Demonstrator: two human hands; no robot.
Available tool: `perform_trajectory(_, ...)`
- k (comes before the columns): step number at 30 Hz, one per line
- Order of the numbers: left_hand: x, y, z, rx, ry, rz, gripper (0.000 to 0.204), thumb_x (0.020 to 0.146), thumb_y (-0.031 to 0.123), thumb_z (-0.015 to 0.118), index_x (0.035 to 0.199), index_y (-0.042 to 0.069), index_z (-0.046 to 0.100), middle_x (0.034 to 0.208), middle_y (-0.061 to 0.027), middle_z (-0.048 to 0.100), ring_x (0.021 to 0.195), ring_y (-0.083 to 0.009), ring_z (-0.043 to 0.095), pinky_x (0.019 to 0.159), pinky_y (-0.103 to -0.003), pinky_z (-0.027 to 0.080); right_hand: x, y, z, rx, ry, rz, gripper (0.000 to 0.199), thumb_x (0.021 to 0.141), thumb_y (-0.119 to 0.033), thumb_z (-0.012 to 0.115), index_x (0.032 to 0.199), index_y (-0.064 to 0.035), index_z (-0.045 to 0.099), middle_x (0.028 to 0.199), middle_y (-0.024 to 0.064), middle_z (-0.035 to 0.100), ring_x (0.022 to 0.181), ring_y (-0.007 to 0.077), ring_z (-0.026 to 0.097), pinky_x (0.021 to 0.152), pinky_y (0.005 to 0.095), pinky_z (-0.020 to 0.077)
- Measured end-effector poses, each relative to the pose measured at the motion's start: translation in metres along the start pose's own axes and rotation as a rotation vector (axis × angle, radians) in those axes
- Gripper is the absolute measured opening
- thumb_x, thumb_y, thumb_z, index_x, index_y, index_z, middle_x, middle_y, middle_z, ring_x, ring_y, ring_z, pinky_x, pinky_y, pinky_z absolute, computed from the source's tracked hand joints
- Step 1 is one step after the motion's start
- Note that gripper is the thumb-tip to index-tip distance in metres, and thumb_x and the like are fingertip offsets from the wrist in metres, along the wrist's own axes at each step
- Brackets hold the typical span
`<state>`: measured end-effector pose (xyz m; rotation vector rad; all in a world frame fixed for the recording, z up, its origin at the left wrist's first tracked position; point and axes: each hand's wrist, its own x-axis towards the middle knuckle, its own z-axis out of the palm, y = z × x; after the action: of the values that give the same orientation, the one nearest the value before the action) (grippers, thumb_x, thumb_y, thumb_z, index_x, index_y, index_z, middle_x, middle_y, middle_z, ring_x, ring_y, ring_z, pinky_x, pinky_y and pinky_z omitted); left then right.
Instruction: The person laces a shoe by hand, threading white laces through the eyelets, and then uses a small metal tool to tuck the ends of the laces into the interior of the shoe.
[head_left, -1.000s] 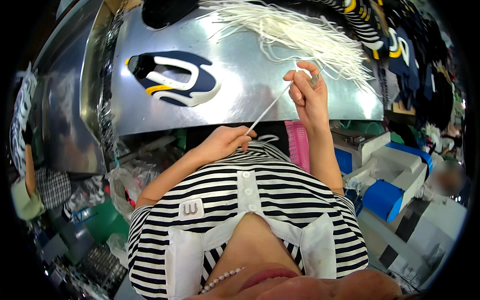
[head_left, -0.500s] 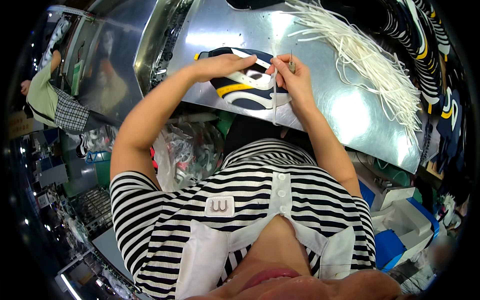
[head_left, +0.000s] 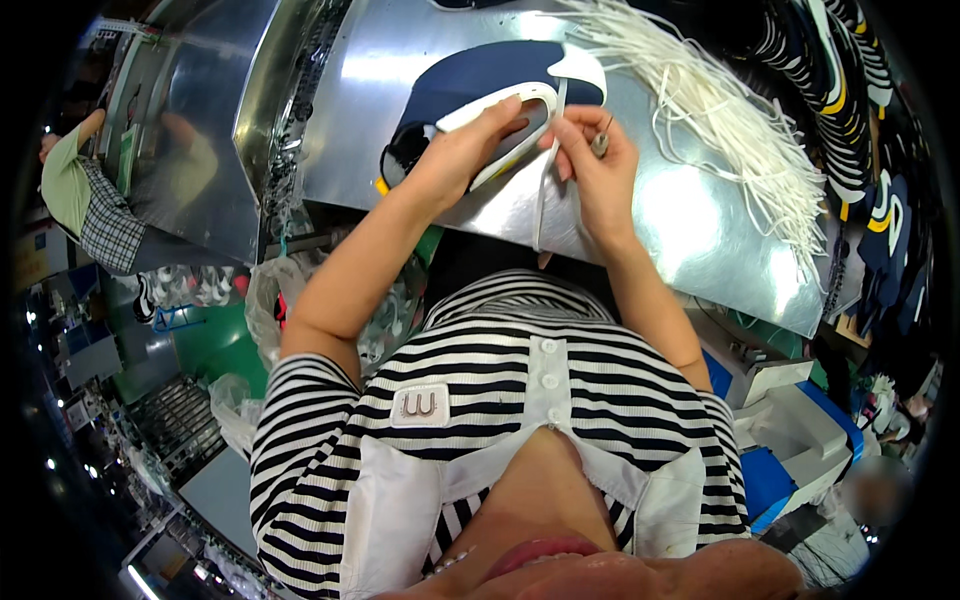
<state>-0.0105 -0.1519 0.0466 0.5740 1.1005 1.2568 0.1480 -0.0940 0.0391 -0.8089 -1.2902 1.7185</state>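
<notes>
A navy shoe upper [head_left: 470, 80] with white and yellow trim is raised on its side over the metal table. My left hand [head_left: 468, 150] is closed on its white-edged opening, thumb on top and fingers reaching inside. A flat white shoelace [head_left: 545, 195] runs from the upper's white end down past the table's near edge. My right hand [head_left: 598, 160] pinches this lace beside the opening. A small handled tool with a thin metal point [head_left: 600, 145], like an awl, is tucked in the same hand. The lace's upper end is partly hidden by the upper and fingers.
A long bundle of white shoelaces [head_left: 730, 130] lies on the metal table [head_left: 690, 220] to the right. Stacked navy uppers [head_left: 835, 120] line the far right. An open white-and-blue box [head_left: 800, 440] stands below right. Another person [head_left: 90, 200] is at the far left.
My left hand has tilted the upper up and turned it, so its plain navy side now shows. My right hand keeps its pinch on the lace near the opening.
</notes>
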Motion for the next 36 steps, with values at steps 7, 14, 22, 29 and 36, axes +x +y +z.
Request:
perform_trajectory(7, -0.014, 0.011, 0.005, -0.086, -0.086, -0.061, 0.057, 0.102, 0.045, 0.044, 0.133, -0.003, 0.048, 0.126, -0.0142, 0.058, 0.120, -0.0215, 0.053, 0.106, -0.033, 0.039, -0.002, -0.022, 0.004, -0.017, -0.113, 0.111, 0.011, 0.094, -0.012, 0.063, 0.093, -0.0010, 0.063, 0.075, 0.0059, 0.068, 0.056, 0.0030, 0.046, 0.051, 0.0168, 0.0353)
perform_trajectory(14, -0.015, -0.002, 0.005, -0.014, -0.022, 0.023, 0.043, 0.099, 0.037, 0.056, 0.122, 0.001, 0.062, 0.113, -0.0079, 0.066, 0.106, -0.0138, 0.060, 0.093, -0.027, 0.047, -0.002, -0.031, 0.002, -0.309, -0.111, 0.131, 0.011, 0.091, -0.012, 0.064, 0.088, -0.0019, 0.065, 0.069, 0.0039, 0.067, 0.053, 0.0029, 0.047, 0.050, 0.0182, 0.0364)
perform_trajectory(22, -0.023, 0.001, 0.017, 0.130, 0.130, 0.177, 0.024, 0.091, 0.024, 0.068, 0.103, 0.003, 0.069, 0.094, -0.0011, 0.067, 0.082, -0.0096, 0.061, 0.072, -0.024, 0.050, -0.010, -0.045, 0.000, -0.478, -0.152, 0.178, 0.013, 0.088, -0.013, 0.067, 0.087, -0.0011, 0.064, 0.069, 0.0043, 0.068, 0.060, 0.0055, 0.057, 0.054, 0.0218, 0.0435)
perform_trajectory(29, -0.039, 0.008, 0.016, 0.196, 0.082, 0.235, 0.025, 0.092, 0.024, 0.067, 0.106, 0.003, 0.069, 0.094, -0.0011, 0.069, 0.083, -0.0092, 0.063, 0.068, -0.023, 0.049, -0.042, -0.062, 0.003, -0.415, -0.176, -0.129, 0.015, 0.090, -0.010, 0.064, 0.102, -0.0014, 0.059, 0.082, 0.0129, 0.069, 0.072, 0.0181, 0.067, 0.067, 0.0263, 0.0496)
perform_trajectory(36, -0.047, 0.007, 0.016, 0.303, 0.194, 0.256, 0.023, 0.092, 0.020, 0.067, 0.106, 0.003, 0.070, 0.097, -0.0036, 0.072, 0.088, -0.0101, 0.066, 0.066, -0.021, 0.046, -0.036, -0.061, -0.002, -0.664, -0.187, -0.221, 0.021, 0.087, -0.008, 0.067, 0.106, 0.0000, 0.066, 0.085, 0.0145, 0.069, 0.063, 0.0202, 0.064, 0.059, 0.0282, 0.0485)
